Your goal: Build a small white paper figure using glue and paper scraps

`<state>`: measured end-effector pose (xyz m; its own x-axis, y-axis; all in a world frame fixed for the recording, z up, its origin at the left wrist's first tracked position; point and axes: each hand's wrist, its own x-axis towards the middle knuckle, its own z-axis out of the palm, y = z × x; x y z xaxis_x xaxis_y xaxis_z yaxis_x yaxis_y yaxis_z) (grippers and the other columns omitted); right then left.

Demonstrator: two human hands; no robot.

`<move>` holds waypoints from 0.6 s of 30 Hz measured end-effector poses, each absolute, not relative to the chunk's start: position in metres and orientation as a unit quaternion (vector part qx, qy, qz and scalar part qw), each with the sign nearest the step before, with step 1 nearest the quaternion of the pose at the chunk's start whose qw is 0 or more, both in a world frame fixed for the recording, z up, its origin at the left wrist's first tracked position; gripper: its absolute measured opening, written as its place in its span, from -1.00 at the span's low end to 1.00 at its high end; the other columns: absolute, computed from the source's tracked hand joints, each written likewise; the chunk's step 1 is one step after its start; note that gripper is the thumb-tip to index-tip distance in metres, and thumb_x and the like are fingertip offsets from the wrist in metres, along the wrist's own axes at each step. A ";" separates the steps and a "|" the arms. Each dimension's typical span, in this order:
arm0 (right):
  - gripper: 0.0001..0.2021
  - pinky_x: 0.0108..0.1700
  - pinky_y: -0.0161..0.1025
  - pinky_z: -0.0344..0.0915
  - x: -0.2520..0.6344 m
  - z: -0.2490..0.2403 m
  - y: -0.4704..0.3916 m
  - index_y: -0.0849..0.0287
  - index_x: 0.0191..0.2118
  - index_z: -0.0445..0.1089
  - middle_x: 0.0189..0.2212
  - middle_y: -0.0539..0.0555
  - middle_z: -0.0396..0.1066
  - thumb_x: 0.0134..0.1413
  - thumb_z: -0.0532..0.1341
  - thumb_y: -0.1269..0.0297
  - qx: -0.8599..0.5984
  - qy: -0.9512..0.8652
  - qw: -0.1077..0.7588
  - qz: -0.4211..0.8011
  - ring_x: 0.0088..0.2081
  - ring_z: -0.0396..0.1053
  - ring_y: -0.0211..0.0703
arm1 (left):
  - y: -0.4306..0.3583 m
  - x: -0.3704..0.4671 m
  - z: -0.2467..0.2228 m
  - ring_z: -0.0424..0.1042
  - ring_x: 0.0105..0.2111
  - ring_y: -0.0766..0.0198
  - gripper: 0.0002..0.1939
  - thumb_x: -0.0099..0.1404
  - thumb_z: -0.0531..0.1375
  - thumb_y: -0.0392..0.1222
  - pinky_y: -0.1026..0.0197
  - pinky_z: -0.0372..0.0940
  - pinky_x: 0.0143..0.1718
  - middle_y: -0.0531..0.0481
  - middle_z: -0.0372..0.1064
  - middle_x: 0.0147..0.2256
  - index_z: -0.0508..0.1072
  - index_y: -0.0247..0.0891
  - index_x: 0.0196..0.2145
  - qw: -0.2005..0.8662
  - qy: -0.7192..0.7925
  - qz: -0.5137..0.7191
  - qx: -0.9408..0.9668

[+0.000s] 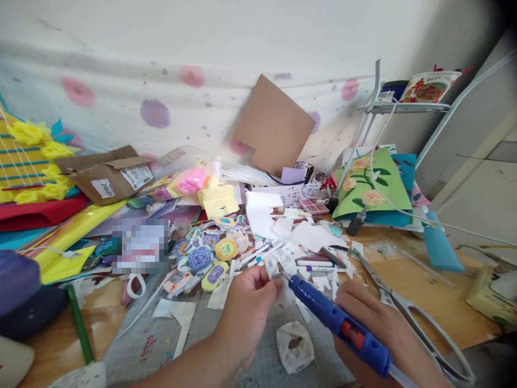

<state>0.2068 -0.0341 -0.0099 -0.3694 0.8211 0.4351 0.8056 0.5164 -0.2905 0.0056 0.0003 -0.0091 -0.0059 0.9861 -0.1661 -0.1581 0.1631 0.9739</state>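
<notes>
My right hand (375, 323) is wrapped round a blue hot glue gun (331, 310), whose nozzle points up and left. A glue stick pokes out of its rear end. Close to the nozzle, my left hand (250, 296) is closed in a pinch; what lies between its fingertips is too small to make out. Below the glue gun, a crumpled whitish piece (288, 355) with a dark hole rests on the grey cutting mat (218, 345). Beyond my left hand lie several painted paper pieces, among them a yellow round one (226, 249) and a blue one (200, 258).
Large scissors (398, 304) lie right of the glue gun. Markers (317, 264) and white paper scraps (315, 235) crowd the middle. A cardboard box (109, 175) stands back left. A white rack (412, 108) holds a paper bowl (430, 87). A cable (404, 213) hangs at right.
</notes>
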 end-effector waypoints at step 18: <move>-0.96 -0.46 -0.30 0.29 0.215 -0.011 -0.037 0.09 -0.38 0.25 -0.40 0.04 0.26 0.02 0.08 0.30 -0.479 -0.832 0.280 0.005 -0.48 0.34 -0.20 | 0.001 0.005 -0.015 0.09 -0.61 0.41 -0.73 0.02 0.26 -0.22 0.34 0.01 -0.56 0.17 0.09 -0.66 0.20 -0.25 -0.63 0.610 0.484 0.510 0.366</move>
